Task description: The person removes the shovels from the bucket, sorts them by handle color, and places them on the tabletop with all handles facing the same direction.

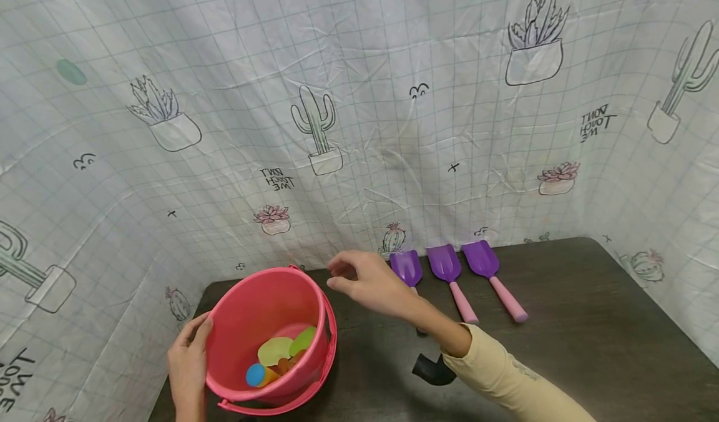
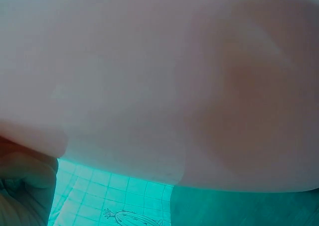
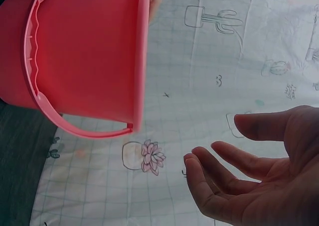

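Note:
A pink bucket (image 1: 238,316) is tilted at the front left of the table, its mouth facing me. My left hand (image 1: 188,359) grips its left rim, thumb along the edge. Inside lie a pale yellow-green piece (image 1: 274,351), a green piece (image 1: 303,341), a blue-ended yellow piece (image 1: 256,375) and some orange-brown pieces (image 1: 286,364). Just right of the rim, my right hand (image 1: 373,284) hovers with loosely bent fingers and nothing in them. The right wrist view shows that hand apart from the bucket, whose handle (image 3: 31,52) hangs down its side.
Three purple scoops, the left (image 1: 407,268), middle (image 1: 444,263) and right (image 1: 481,258), lie at the back of the dark table (image 1: 606,322). My right forearm partly covers the left scoop's handle and a black object (image 1: 431,370). A printed curtain (image 1: 371,128) surrounds the table.

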Tool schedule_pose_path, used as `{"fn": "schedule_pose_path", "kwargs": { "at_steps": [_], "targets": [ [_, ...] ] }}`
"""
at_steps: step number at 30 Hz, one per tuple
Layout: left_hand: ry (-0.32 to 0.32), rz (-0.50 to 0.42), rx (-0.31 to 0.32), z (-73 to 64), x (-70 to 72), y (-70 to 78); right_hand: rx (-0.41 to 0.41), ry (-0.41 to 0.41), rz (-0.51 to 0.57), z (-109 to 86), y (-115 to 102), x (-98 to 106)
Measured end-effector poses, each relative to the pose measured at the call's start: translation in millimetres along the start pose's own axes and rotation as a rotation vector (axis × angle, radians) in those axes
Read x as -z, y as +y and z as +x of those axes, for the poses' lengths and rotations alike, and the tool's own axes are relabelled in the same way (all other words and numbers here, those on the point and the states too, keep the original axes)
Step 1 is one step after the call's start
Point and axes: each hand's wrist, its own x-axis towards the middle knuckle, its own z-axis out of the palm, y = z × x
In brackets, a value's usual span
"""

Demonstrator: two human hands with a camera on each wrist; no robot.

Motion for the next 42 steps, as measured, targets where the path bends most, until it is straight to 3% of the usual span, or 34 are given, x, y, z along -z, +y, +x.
{"fn": "schedule_pose_path", "kwargs": {
  "at_steps": [42],
  "targets": [
    [-0.007, 0.002, 0.025, 2.8, 0.7, -0.3, 0.018, -0.123, 0.016, 12.3, -17, -42]
  ]
}}
